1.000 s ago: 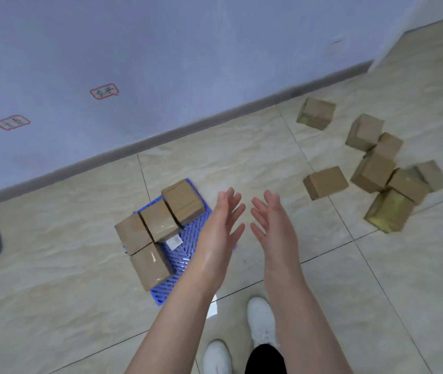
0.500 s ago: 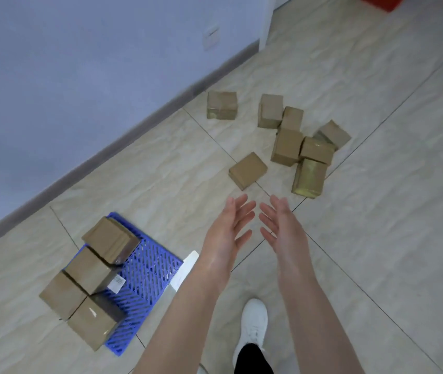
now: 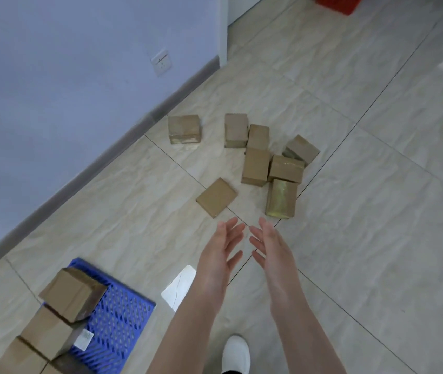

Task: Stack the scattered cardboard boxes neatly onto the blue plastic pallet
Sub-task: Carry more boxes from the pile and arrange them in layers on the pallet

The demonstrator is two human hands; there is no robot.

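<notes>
Two bare hands hover open and empty at centre frame, the left hand (image 3: 220, 255) and right hand (image 3: 271, 252) held out palms inward with the fingers spread and relaxed, a narrow gap between them. Just above the fingertips a flat brown cardboard box (image 3: 216, 197) lies alone on the beige tiled floor (image 3: 376, 238). To its right stands a glossy tape-wrapped cardboard box (image 3: 281, 198), touching a loose cluster of brown cardboard boxes (image 3: 255, 166) in the upper middle.

The boxes look light and stiff enough to lift one at a time. The taped faces are probably slick, so palms pressed on two opposite sides seem the surest hold. The flat one lies low and may need fingers hooked under an edge.

At lower left, well apart from the heap, the blue plastic mesh pallet (image 3: 123, 311) carries a row of stacked brown cardboard boxes (image 3: 73, 292) along its left side. At least three show, and others are cut off by the frame. The pallet's right half is bare mesh. A red plastic crate (image 3: 336, 2) shows at the top edge, its contents out of sight.
</notes>
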